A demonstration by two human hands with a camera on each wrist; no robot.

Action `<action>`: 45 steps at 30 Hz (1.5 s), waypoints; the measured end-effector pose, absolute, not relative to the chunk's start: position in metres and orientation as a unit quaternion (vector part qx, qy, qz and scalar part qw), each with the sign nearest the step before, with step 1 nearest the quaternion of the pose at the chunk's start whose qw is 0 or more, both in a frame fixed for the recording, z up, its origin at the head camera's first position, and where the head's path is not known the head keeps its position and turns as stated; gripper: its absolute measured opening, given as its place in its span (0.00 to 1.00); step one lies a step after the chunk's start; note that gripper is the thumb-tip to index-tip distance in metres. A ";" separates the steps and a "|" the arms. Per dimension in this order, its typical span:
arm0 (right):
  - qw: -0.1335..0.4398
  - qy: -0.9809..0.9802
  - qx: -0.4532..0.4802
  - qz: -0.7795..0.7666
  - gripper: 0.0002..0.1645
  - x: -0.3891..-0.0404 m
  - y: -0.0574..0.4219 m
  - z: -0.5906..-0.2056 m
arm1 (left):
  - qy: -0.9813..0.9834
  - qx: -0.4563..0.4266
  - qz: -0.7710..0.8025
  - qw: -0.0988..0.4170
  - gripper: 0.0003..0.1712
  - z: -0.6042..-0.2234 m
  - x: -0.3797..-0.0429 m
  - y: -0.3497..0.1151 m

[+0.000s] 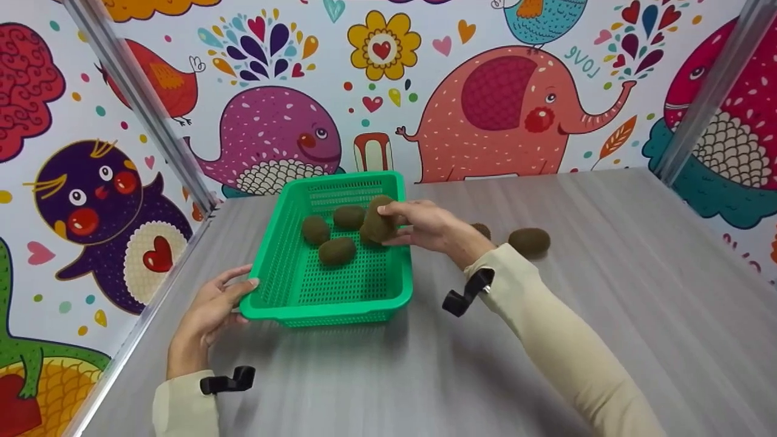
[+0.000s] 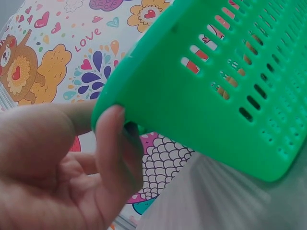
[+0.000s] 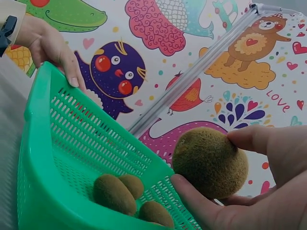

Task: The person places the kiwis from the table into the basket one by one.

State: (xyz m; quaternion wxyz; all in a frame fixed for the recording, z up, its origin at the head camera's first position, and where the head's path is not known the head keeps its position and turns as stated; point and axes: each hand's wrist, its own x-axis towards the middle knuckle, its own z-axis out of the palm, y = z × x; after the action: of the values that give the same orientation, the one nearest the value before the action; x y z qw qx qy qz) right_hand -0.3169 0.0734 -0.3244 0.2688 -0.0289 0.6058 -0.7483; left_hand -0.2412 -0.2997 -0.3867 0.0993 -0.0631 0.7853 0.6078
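Observation:
My right hand [image 1: 425, 226] pinches a brown fuzzy kiwi [image 3: 210, 163] between thumb and fingers, over the right side of a green plastic basket [image 1: 397, 291]. Several more kiwis [image 1: 337, 250] lie inside the basket; the held one partly covers another beneath it. At the near left corner, my left hand [image 1: 209, 309] grips the basket's rim [image 2: 108, 98], with the thumb on one side and fingers on the other. In the right wrist view, kiwis [image 3: 114, 194] show low in the basket behind its near wall.
Two kiwis rest on the grey table [image 1: 607, 291] right of the basket: one kiwi [image 1: 529, 242] in full sight, another kiwi [image 1: 481, 229] partly behind my right wrist. A wall with cartoon animals [image 1: 498, 115] stands behind, and metal posts [image 1: 142, 109] rise at the sides.

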 end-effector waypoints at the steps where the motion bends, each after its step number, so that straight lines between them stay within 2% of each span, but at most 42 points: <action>1: 0.270 0.601 -0.026 -0.752 0.32 -0.319 0.070 -0.325 | 0.785 -0.064 0.608 0.099 0.37 -0.387 -0.241 -0.300; 8: 0.264 0.591 -0.002 -0.762 0.33 -0.330 0.046 -0.325 | 0.783 -0.062 0.611 0.095 0.37 -0.387 -0.241 -0.298; 20: 0.212 0.588 0.065 -0.778 0.32 -0.347 0.018 -0.334 | 0.781 -0.059 0.615 0.090 0.35 -0.390 -0.242 -0.299; 24: 0.201 0.583 0.085 -0.782 0.39 -0.352 0.009 -0.335 | 0.783 -0.061 0.613 0.089 0.35 -0.390 -0.242 -0.299; 28: 0.202 0.578 0.094 -0.785 0.40 -0.356 0.001 -0.338 | 0.781 -0.062 0.615 0.090 0.35 -0.389 -0.242 -0.298; 32: 0.202 0.573 0.098 -0.788 0.34 -0.361 -0.005 -0.344 | 0.780 -0.064 0.617 0.089 0.36 -0.388 -0.242 -0.298; 35: 0.200 0.570 0.105 -0.790 0.33 -0.366 -0.008 -0.349 | 0.780 -0.065 0.616 0.089 0.36 -0.388 -0.242 -0.299; 45: 0.229 0.581 0.133 -0.769 0.39 -0.372 -0.008 -0.366 | 0.778 -0.057 0.620 0.085 0.35 -0.389 -0.242 -0.297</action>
State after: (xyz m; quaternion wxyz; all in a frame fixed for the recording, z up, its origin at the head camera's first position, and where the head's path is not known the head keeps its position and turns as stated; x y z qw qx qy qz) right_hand -0.3716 -0.0081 -0.3665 0.2292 0.1334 0.5814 -0.7692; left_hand -0.2423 -0.2972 -0.3893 0.0845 -0.0574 0.7783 0.6195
